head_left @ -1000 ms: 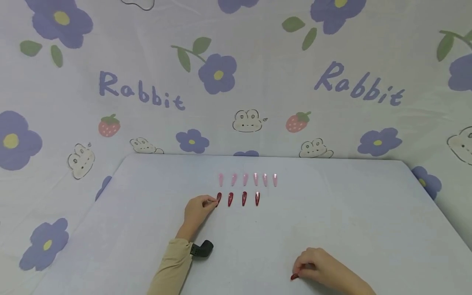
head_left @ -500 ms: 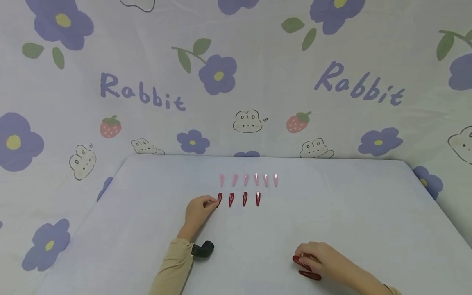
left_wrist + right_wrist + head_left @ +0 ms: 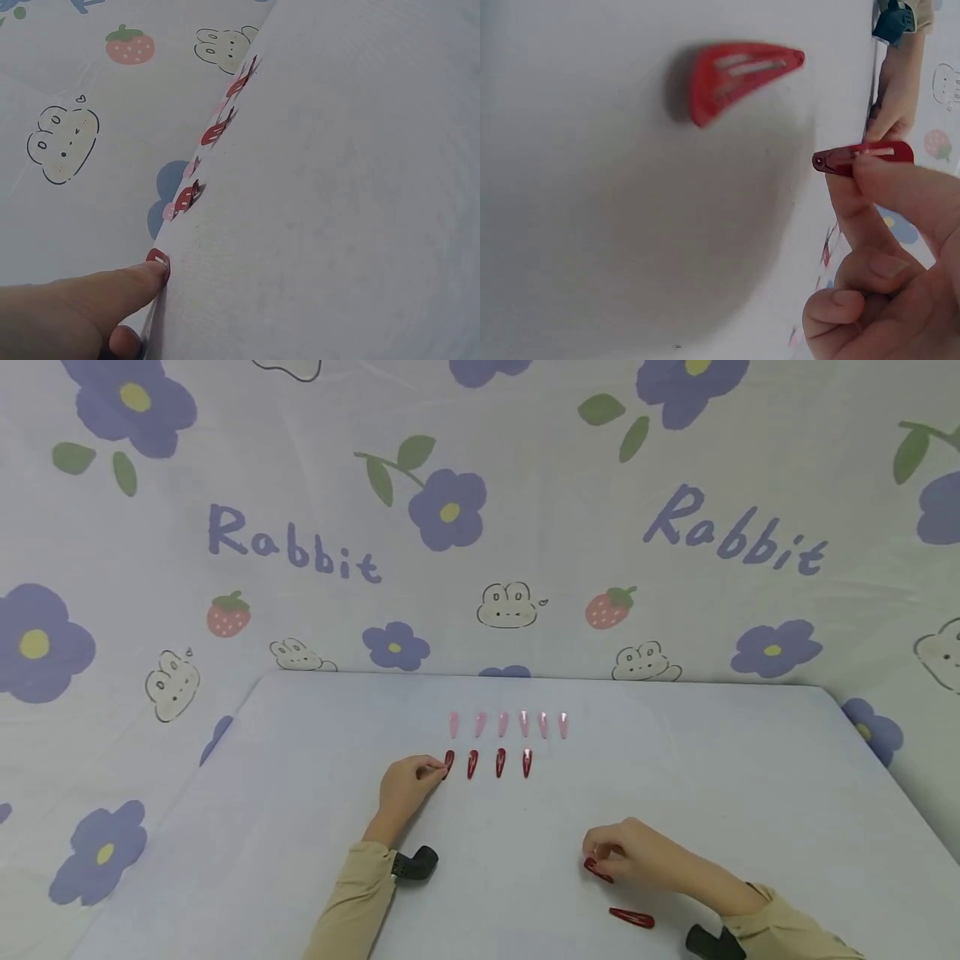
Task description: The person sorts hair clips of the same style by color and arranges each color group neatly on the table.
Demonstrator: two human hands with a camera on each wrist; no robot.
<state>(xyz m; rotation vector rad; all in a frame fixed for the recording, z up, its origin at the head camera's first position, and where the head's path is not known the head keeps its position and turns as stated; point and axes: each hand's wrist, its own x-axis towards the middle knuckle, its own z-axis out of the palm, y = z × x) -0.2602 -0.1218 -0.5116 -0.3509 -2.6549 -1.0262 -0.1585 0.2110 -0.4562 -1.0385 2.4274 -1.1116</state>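
My left hand (image 3: 405, 789) pinches the near end of the leftmost dark red snap hair clip (image 3: 450, 759), which lies on the table. In the left wrist view a fingertip covers part of that clip (image 3: 157, 257). Between the thumb and index finger of my right hand (image 3: 641, 853) another red hair clip (image 3: 885, 154) is held just off the tabletop. Behind and below this hand a loose red clip (image 3: 632, 917) lies on its own. Three more red clips (image 3: 500, 763) continue the row to the right of the left hand.
A row of several pink hair clips (image 3: 503, 724) lies just beyond the red row. The white table (image 3: 300, 735) ends at a patterned cloth backdrop (image 3: 525, 527). Black wrist cameras sit on the left sleeve (image 3: 348, 893) and right sleeve (image 3: 783, 927).
My right hand has lifted one red clip away from the near table and carried it forward, leaving another red clip lying behind. The left hand has stayed at the leftmost red clip.
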